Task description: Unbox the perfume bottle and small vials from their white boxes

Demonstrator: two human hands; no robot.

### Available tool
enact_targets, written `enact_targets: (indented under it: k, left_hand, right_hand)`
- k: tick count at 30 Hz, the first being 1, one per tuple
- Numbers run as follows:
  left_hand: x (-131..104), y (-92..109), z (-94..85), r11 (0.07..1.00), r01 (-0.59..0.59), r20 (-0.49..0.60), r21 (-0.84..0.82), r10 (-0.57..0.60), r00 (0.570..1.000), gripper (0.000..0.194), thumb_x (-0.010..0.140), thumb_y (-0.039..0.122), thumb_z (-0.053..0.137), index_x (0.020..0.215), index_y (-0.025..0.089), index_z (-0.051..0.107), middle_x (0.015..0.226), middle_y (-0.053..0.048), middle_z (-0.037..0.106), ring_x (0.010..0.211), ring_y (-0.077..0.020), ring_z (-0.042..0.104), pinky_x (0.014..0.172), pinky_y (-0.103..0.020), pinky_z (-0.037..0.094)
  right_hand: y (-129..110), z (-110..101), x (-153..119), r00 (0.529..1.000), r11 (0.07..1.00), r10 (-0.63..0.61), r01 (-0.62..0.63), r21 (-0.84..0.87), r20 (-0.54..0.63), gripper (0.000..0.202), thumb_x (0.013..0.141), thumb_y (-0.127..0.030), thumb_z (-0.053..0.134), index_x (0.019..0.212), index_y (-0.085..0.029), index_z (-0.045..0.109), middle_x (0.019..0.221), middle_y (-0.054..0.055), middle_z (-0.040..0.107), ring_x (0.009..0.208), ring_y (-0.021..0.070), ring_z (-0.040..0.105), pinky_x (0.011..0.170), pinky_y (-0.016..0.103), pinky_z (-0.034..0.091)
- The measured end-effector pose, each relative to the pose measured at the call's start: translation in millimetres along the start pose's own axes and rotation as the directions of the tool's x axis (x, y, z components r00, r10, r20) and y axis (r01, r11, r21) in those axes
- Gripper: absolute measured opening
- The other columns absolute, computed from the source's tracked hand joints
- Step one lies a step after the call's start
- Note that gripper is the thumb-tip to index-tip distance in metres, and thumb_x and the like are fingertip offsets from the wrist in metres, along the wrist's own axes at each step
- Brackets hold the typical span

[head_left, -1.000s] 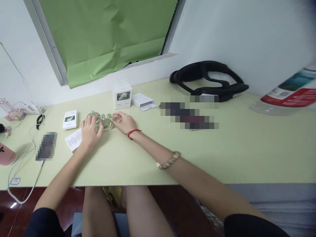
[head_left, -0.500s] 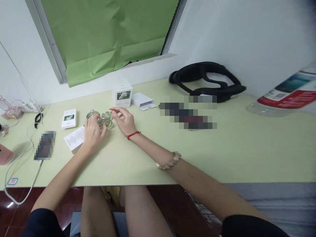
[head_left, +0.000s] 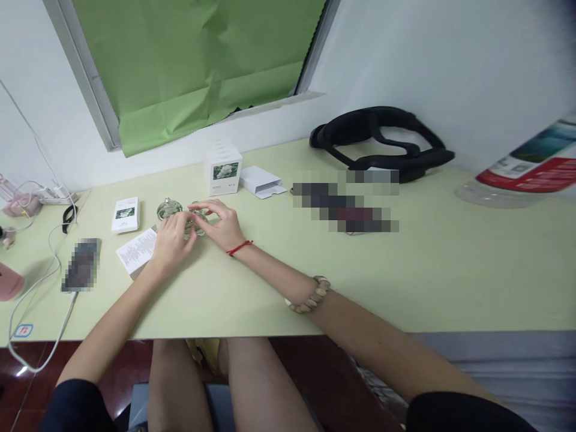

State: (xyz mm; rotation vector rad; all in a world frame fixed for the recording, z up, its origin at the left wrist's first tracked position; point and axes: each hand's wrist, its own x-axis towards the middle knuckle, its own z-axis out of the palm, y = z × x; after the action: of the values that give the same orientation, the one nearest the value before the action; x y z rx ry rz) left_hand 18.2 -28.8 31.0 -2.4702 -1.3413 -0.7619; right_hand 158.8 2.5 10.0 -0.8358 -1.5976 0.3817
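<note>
Both my hands meet over a small round glass bottle (head_left: 199, 230), which is partly hidden by my fingers. My left hand (head_left: 175, 241) is closed around its near left side. From the right, my right hand (head_left: 220, 224) has its thumb and fingertips pinched at the top of the same bottle; exactly which part they grip is hidden. Just behind my left fingers stands another round glass bottle (head_left: 168, 208), touched by neither hand as far as I can see. A white printed box (head_left: 137, 252) lies beside my left wrist.
A white flower-picture box (head_left: 126, 215) lies at left, with a row of similar boxes (head_left: 224, 171) behind. An opened white carton (head_left: 261, 181), a black headset (head_left: 382, 144) and a large plastic bottle (head_left: 526, 162) stand rightward. A phone (head_left: 81, 264) with a cable lies left.
My right hand has moved left and its spread fingers have closed in at the bottle beside my left hand. My left hand has shifted slightly right, uncovering more of the rear bottle.
</note>
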Motion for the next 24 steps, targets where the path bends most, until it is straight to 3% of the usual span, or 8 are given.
enact_targets:
  k: [6, 10, 13, 18, 24]
  left_hand:
    - [0, 0, 3.1, 0.997, -0.019, 0.073, 0.076, 0.013, 0.997, 0.024, 0.093, 0.024, 0.037, 0.111, 0.016, 0.051, 0.109, -0.011, 0.059, 0.104, -0.0221, 0.055, 0.086, -0.034, 0.042]
    - [-2, -3, 8.3, 0.988, -0.077, 0.136, 0.135, 0.059, 0.989, 0.035, 0.094, 0.02, 0.036, 0.127, 0.024, 0.047, 0.129, -0.012, 0.049, 0.115, -0.0226, 0.051, 0.094, -0.036, 0.039]
    - [-3, -4, 10.1, 0.979, -0.111, 0.17, 0.173, 0.082, 0.982, 0.039, 0.093, 0.017, 0.036, 0.13, 0.028, 0.045, 0.132, -0.012, 0.048, 0.119, -0.0225, 0.05, 0.097, -0.037, 0.037]
    - [-1, -2, 6.9, 0.975, -0.017, 0.151, 0.22, -0.017, 0.988, 0.031, 0.094, 0.028, 0.037, 0.123, 0.025, 0.05, 0.128, -0.012, 0.052, 0.116, -0.0228, 0.052, 0.095, -0.037, 0.038]
    - [2, -12, 1.4, 0.962, 0.152, 0.093, 0.227, -0.177, 0.98, 0.029, 0.093, 0.024, 0.038, 0.119, 0.024, 0.053, 0.126, -0.012, 0.052, 0.114, -0.0251, 0.05, 0.093, -0.04, 0.039]
  right_hand:
    - [-2, 0, 1, 0.991, 0.997, 0.078, -0.078, 0.002, -0.11, 0.019, 0.081, -0.033, 0.054, 0.085, -0.022, 0.069, 0.091, 0.005, 0.071, 0.085, 0.0178, 0.063, 0.071, 0.031, 0.053]
    - [10, -1, 5, 0.961, 0.972, 0.23, -0.219, 0.087, -0.154, 0.023, 0.078, -0.036, 0.058, 0.087, -0.02, 0.071, 0.091, 0.005, 0.072, 0.084, 0.0175, 0.066, 0.068, 0.029, 0.054]
    - [22, -2, 7, 0.938, 0.95, 0.307, -0.294, 0.102, -0.158, 0.023, 0.073, -0.035, 0.062, 0.084, -0.018, 0.072, 0.086, 0.006, 0.072, 0.078, 0.0183, 0.067, 0.063, 0.029, 0.054]
    - [34, -3, 7, 0.926, 0.936, 0.35, -0.353, 0.003, -0.141, 0.016, 0.068, -0.033, 0.067, 0.075, -0.019, 0.072, 0.077, 0.004, 0.072, 0.069, 0.0186, 0.067, 0.066, 0.032, 0.055]
    - [41, -2, 4, 0.956, 0.946, 0.294, -0.293, -0.137, -0.01, 0.009, 0.065, -0.03, 0.071, 0.063, -0.022, 0.07, 0.068, 0.001, 0.071, 0.062, 0.0171, 0.065, 0.064, 0.03, 0.053]
